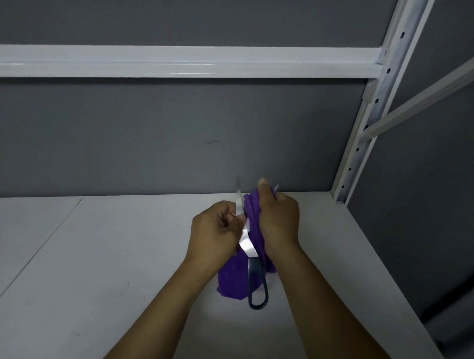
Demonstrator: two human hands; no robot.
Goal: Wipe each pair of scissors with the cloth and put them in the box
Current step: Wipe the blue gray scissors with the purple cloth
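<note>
A pair of scissors with steel blades and a dark loop handle is held above the white shelf, blades spread apart. My left hand grips one blade, whose tip points up toward the wall. My right hand is closed around a purple cloth wrapped over the other blade, whose tip peeks out past my fingers. The cloth hangs down behind the handle. No box is in view.
The white shelf board runs under my arms, with a grey back wall behind it. A white crossbeam passes overhead, and a perforated upright post stands at the right.
</note>
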